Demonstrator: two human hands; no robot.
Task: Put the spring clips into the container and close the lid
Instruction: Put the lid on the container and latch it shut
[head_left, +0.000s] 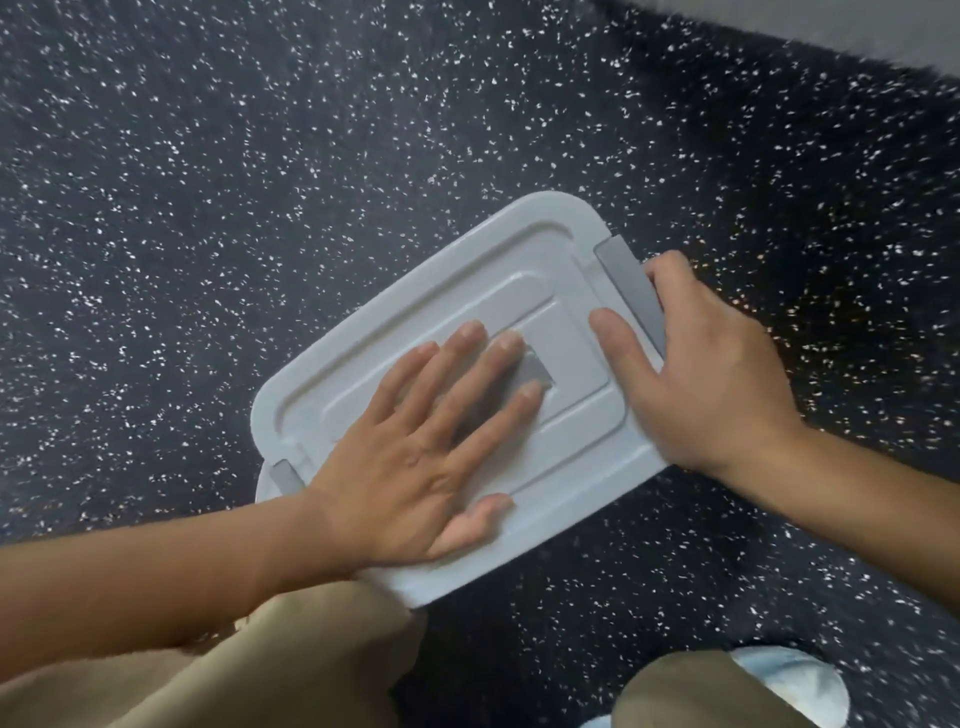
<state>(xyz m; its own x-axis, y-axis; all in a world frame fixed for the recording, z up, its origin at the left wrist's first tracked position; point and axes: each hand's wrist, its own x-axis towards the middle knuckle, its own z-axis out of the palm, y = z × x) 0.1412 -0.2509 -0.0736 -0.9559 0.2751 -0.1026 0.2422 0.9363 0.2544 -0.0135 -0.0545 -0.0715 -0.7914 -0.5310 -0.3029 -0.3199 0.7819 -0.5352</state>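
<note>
A white plastic container sits on the dark speckled floor with its white lid (519, 249) on top. My left hand (431, 447) lies flat on the lid, fingers spread, covering most of the grey handle (532, 371) in the lid's middle. My right hand (711, 364) wraps around the grey latch (626, 283) at the lid's right end, thumb on the lid and fingers curled over the edge. A second grey latch (287, 475) shows at the left end. No spring clips are in view; the inside of the container is hidden.
Dark floor with white flecks (260, 182) surrounds the container. My knees in tan trousers (291, 670) are at the bottom, with a light shoe (800, 686) at the lower right. A pale surface (857, 31) crosses the top right corner.
</note>
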